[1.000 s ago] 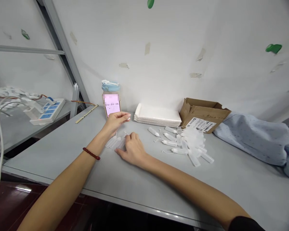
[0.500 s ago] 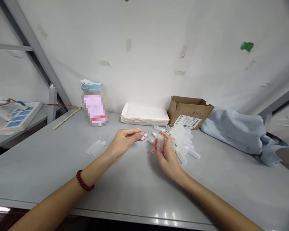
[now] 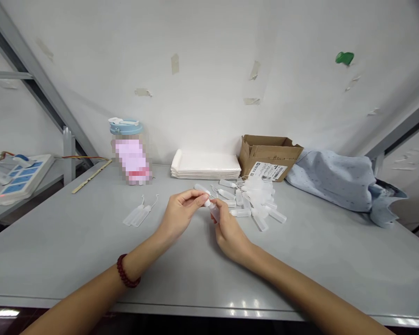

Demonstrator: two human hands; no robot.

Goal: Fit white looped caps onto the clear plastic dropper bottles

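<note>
Between finger and thumb, my left hand (image 3: 182,210) pinches a small white cap (image 3: 207,203). My right hand (image 3: 231,231) is closed around a small translucent plastic bottle (image 3: 214,212), its neck end up against the cap and tilted toward my left hand. Whether the cap is threaded on cannot be seen. Beyond and to the right of my right hand lies a pile of similar bottles (image 3: 260,193), some with thin curved tips. Two bottles with bent tips (image 3: 138,215) lie side by side left of my left hand.
A stack of white padded envelopes (image 3: 206,166) stands against the wall beside an open cardboard box (image 3: 269,156). Pale blue cloth (image 3: 331,184) is heaped at the right. At the back left are a blue-lidded cup (image 3: 126,128), a thin strip (image 3: 91,177) and a power strip (image 3: 24,177).
My right hand has brought the bottle leftward and tilted it, so its neck now meets the cap in my left hand. The camera view has shifted slightly.
</note>
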